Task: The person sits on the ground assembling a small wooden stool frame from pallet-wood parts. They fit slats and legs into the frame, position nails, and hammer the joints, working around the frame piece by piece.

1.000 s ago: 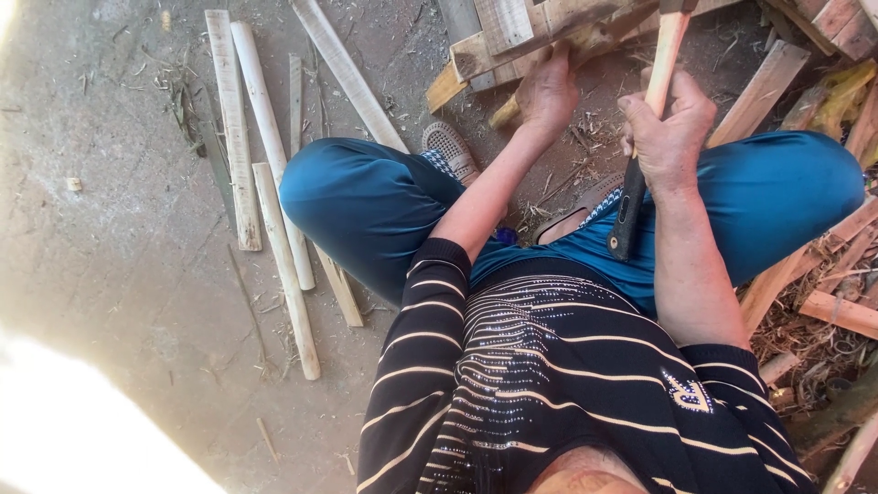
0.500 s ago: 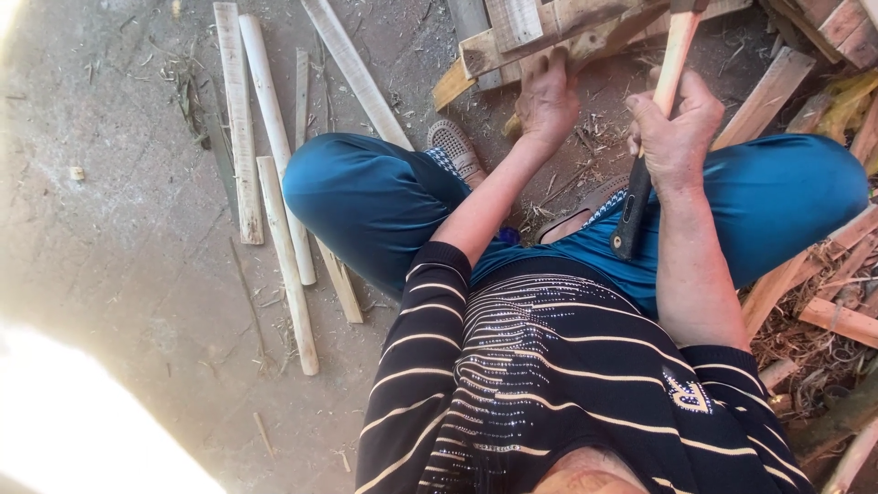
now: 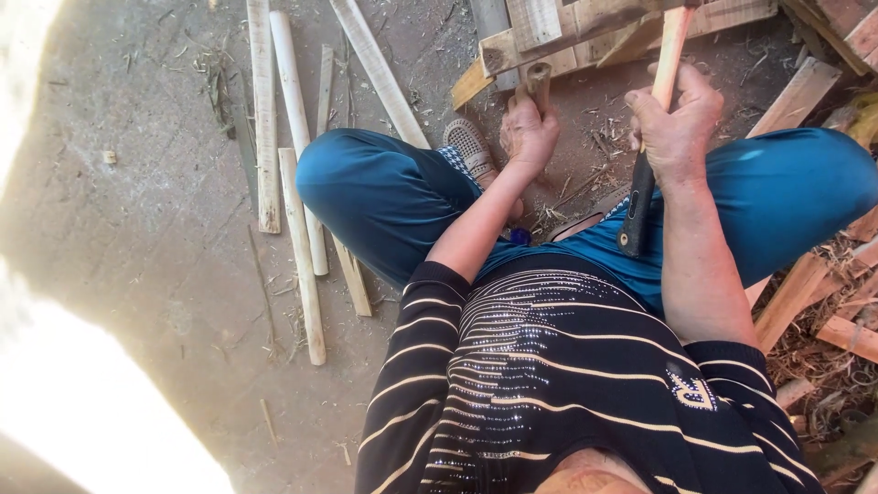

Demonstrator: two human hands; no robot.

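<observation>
Left hand (image 3: 529, 133) grips a short wood piece (image 3: 540, 80), upright; right hand (image 3: 677, 123) grips a hammer handle (image 3: 660, 82), long axis near vertical.

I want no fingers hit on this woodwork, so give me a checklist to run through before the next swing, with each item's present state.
1. Right hand closed firmly round the wooden-handled tool: ok.
2. Tool head in sight: cannot tell, it runs out of the top of the view.
3. Left hand gripping the short wooden peg against the pallet frame: ok, though the fingers lie close to the wood being worked.
4. Gap between the two hands: ok, they are apart.
5. Legs away from the work: not ok, the blue-trousered knees flank it closely.
6. Loose sticks out of the way: ok, they lie beyond the person's left knee.
</observation>
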